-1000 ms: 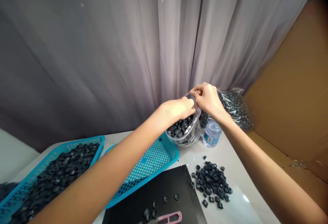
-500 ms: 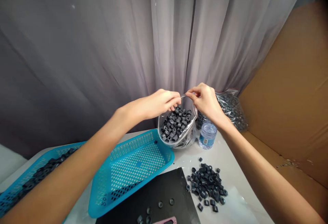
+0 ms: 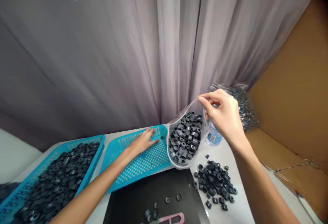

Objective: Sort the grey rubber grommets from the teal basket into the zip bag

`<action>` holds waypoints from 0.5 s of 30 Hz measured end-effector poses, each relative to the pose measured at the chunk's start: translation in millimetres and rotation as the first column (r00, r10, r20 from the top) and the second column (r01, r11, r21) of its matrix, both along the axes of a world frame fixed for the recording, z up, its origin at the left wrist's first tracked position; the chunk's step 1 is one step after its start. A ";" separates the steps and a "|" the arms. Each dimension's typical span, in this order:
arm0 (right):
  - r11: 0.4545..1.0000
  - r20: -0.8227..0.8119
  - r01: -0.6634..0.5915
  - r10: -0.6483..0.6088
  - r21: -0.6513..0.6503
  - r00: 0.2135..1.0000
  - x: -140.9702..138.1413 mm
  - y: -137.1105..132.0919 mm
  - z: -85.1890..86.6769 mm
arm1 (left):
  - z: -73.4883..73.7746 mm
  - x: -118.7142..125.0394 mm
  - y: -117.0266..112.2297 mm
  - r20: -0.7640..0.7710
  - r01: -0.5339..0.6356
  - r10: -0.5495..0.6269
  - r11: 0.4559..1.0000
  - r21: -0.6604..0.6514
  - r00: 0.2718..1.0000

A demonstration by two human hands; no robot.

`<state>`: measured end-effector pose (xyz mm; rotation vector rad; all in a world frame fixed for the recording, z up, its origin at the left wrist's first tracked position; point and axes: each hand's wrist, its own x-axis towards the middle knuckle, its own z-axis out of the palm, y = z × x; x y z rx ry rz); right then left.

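My right hand (image 3: 222, 109) pinches the upper rim of a clear plastic bag (image 3: 176, 164). The bag's mouth gapes toward me, and many small dark grey ring-shaped parts (image 3: 186, 136) fill it. My left hand (image 3: 144, 141) reaches over the blue perforated basket (image 3: 143, 172) with fingers spread, holding nothing. One small dark part (image 3: 161, 137) lies in that basket near its far right corner, just beyond the left fingertips. Whether the left fingers touch the basket, I cannot tell.
Another blue basket (image 3: 101, 145), heaped with dark parts, stands at left. A loose pile of parts (image 3: 215, 181) lies right of a black mat (image 3: 138, 196), which bears several rings and a pink-handled tool (image 3: 176, 218). Behind my right hand are a clear plastic container (image 3: 214, 136) and another filled bag (image 3: 246, 104).
My left hand has let go of the bag's rim and moved down and left over the basket. The bag has tipped wider toward me, still held by the right hand. The view has shifted slightly.
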<state>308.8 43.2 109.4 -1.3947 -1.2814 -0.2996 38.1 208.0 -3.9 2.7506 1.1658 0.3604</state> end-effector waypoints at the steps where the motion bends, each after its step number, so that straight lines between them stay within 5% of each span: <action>1: 1.000 -0.021 0.005 -0.005 0.005 1.000 -2.5 -2.2 -3.9 | -3.3 5.6 1.5 -0.013 -0.006 0.006 1.000 -0.002 1.000; 11: 1.000 -0.062 0.000 0.002 0.031 0.998 -6.2 8.0 -16.9 | -16.4 35.4 -10.1 0.009 -0.007 0.008 0.999 -0.038 1.000; 15: 0.999 -0.057 0.006 -0.004 0.036 0.998 -1.9 7.5 -17.8 | 9.6 27.7 -13.6 0.098 -0.031 0.032 0.999 -0.008 0.995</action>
